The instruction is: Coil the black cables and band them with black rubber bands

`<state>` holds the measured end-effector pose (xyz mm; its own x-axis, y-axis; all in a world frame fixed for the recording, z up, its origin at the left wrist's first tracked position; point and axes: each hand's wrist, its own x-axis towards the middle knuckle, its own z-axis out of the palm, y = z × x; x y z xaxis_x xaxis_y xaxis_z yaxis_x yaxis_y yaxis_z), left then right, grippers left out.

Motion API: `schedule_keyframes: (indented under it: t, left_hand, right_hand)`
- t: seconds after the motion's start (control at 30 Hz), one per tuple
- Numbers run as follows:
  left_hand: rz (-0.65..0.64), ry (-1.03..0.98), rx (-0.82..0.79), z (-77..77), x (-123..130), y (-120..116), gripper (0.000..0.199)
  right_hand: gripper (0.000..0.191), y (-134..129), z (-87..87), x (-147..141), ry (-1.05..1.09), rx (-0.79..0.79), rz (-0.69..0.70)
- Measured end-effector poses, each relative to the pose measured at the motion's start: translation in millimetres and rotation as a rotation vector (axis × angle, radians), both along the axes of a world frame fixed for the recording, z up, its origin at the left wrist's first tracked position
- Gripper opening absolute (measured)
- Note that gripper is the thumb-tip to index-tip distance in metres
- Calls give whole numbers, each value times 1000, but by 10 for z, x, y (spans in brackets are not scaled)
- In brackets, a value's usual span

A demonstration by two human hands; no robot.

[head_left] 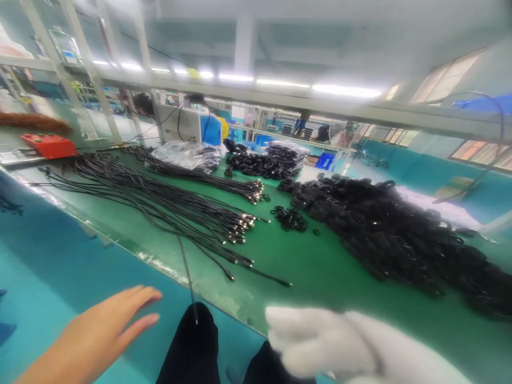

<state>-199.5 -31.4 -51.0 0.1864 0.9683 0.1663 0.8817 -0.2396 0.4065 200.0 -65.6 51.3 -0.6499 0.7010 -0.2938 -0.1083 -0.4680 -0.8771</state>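
Note:
My left hand (106, 325) is bare and hovers off the front edge of the green table (276, 250), its thumb and fingers apart with nothing between them. My right hand (320, 338) wears a white glove and is blurred over the table's near edge; its fingers look bent together, and whatever they may hold is hidden. Long black cables (160, 194) lie in bundles across the table, their metal-tipped ends pointing right. One cable (186, 266) hangs over the front edge near my knee. A large heap of coiled black cables (376, 224) covers the right side.
Small black rings (290, 218) lie mid-table. Behind are clear plastic bags (190, 154), more coils (260, 164), a white and blue machine (192, 125) and a red box (50, 145) at the left. A shelf rail (280, 100) crosses above the table.

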Motion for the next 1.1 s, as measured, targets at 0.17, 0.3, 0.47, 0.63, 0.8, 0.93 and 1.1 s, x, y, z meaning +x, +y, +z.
schedule_keyframes:
  t: [0.17, 0.3, 0.47, 0.63, 0.8, 0.93, 1.1]
  left_hand:
    - [-464, -377, 4, 948, 1436, 339, 29]
    - [-850, -463, -292, 1052, 2118, 435, 28]
    - [-764, -411, -280, 994, 2340, 500, 16]
    - [-769, -490, -354, 1036, 2340, 629, 11]
    - [-719, -479, -393, 1063, 2279, 729, 11]
    - [-696, -461, -401, 1025, 2288, 811, 11]
    - [-683, -527, -423, 948, 2405, 875, 12]
  right_hand:
    - [49, 38, -85, -170, 236, -56, 99]
    - [50, 48, -305, -187, 328, -146, 44]
    - [47, 27, -462, -85, 396, -217, -41]
    - [67, 118, -512, -137, 577, -231, -59]
    - [90, 274, -595, -205, 594, -351, -67]
    - [82, 326, -597, -220, 562, -342, -68]
    - [45, 353, -513, -209, 543, -253, -43]
